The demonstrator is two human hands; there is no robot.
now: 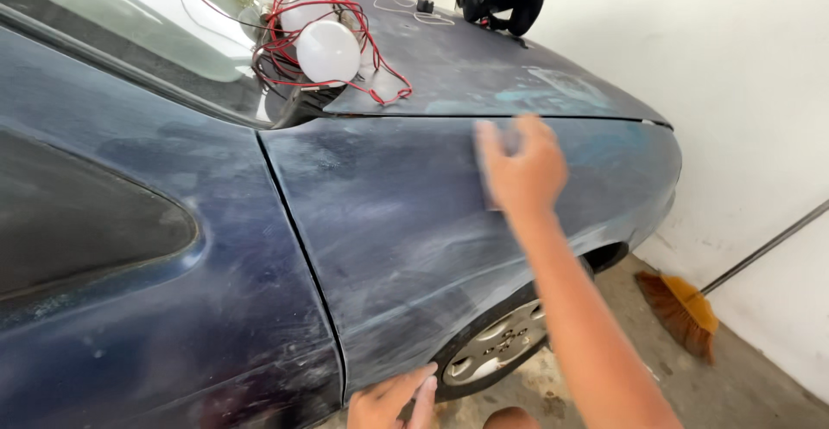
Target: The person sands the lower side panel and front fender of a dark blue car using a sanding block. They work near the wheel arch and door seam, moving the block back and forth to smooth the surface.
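A person's right hand (521, 170) presses a small grey sanding sheet (509, 141) flat against the upper edge of a dull blue car fender (389, 222), while the open left hand (399, 399) braces its lower edge beside the wheel (494, 347).

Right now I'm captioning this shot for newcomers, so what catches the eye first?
The right hand pressed flat on the dull, scuffed dark blue car fender, blurred. Above it, white bulbs tangled in red wires lie at the windscreen's base. The left hand touches the panel's lower edge by the wheel.
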